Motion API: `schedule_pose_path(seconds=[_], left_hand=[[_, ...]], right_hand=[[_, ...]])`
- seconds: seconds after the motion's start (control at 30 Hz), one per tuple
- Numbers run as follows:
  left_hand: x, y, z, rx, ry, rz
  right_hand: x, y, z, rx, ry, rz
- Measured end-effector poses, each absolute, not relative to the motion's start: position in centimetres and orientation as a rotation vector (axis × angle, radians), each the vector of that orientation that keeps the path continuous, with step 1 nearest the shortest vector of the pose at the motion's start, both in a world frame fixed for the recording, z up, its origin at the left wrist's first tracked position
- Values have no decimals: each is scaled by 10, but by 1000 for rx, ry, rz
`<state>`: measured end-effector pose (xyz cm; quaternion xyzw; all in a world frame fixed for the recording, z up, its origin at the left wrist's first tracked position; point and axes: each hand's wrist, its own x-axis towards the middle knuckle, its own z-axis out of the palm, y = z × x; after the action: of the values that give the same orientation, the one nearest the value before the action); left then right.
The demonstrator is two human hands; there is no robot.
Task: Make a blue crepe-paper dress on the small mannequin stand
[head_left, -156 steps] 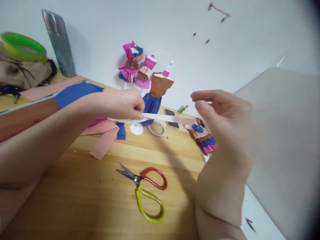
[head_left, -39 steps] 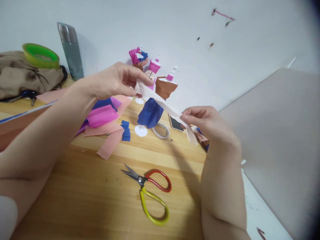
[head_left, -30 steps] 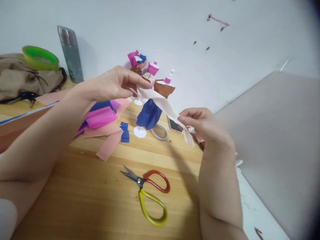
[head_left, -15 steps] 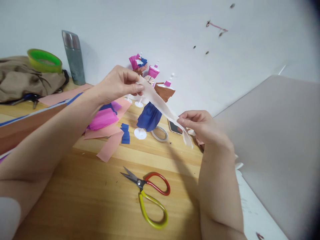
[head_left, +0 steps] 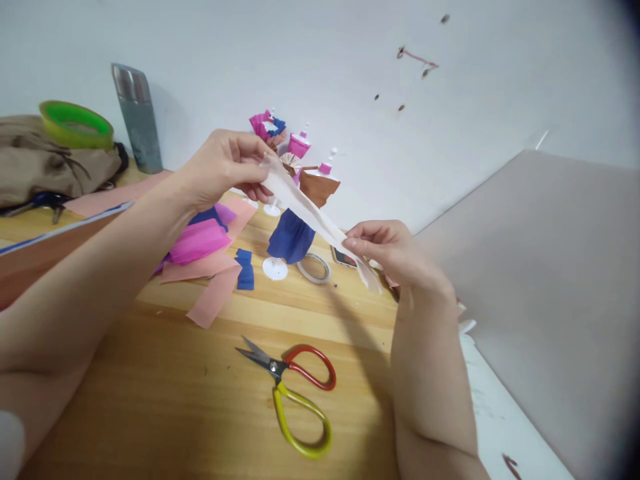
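A long white strip, which looks like crepe paper, is stretched slantwise between my hands above the table. My left hand pinches its upper end between thumb and fingers. Near the lower end my right hand pinches it too, and a loose tail hangs past the fingers. Behind the strip stand several small white doll-like figures on round bases; one wears a brown top and a blue skirt. Scissors with one red and one yellow handle lie on the table below my hands, blades parted.
Pink and peach paper pieces and a small blue piece lie left of centre. A tape roll and a phone lie behind. At the back left are a flask, a brown bag and a green-yellow tape roll.
The view has shifted slightly, so most things sit a little further left. My left fingers have changed their hold at the strip's upper end; my right hand keeps its pinch.
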<state>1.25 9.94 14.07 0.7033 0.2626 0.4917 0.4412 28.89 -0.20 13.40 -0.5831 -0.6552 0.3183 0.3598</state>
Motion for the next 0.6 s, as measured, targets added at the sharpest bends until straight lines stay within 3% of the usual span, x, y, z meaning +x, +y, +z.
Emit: schedule_pose_path(seconds=[0.6], left_hand=[[6, 115, 134, 1643, 600, 1049]], right_hand=[[276, -10, 141, -1579, -1784, 650]])
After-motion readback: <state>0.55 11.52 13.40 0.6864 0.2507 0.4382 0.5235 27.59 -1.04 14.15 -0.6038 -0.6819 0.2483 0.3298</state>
